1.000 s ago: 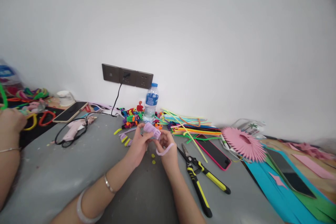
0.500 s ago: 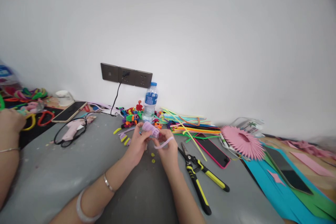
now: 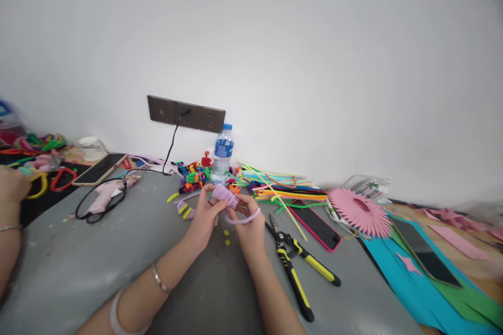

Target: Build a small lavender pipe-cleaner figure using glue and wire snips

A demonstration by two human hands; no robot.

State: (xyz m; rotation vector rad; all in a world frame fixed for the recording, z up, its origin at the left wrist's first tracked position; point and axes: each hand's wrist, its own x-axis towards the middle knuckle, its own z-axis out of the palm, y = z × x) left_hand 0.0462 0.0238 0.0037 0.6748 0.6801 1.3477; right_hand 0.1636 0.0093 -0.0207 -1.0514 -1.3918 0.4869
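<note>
Between my hands is a lilac pipe cleaner (image 3: 225, 194) wound into a thick coil, its loose end curving out in a loop to the right. My left hand (image 3: 205, 215) pinches the coil from the left, thumb in front. From the other side, my right hand (image 3: 248, 222) grips the coil's right end, and the loose strand crosses its fingers. Parts of the fingertips are hidden behind the coil. Two small yellow coils lie on the grey table (image 3: 196, 282) just below my hands. Short yellow and lilac pieces (image 3: 185, 210) rest to the left.
Yellow-black pruning shears (image 3: 288, 251) lie open at right, near a pink-cased phone (image 3: 316, 226) and a pipe cleaner pile (image 3: 283, 183). A water bottle (image 3: 223, 154) stands behind. At left are a glue gun (image 3: 102, 196) with its cord and another person's hand (image 3: 13, 183).
The view has shifted slightly, moving the scene a little left. The loose lilac end has swung into a rounder loop over my right hand. Both hands still hold the coil.
</note>
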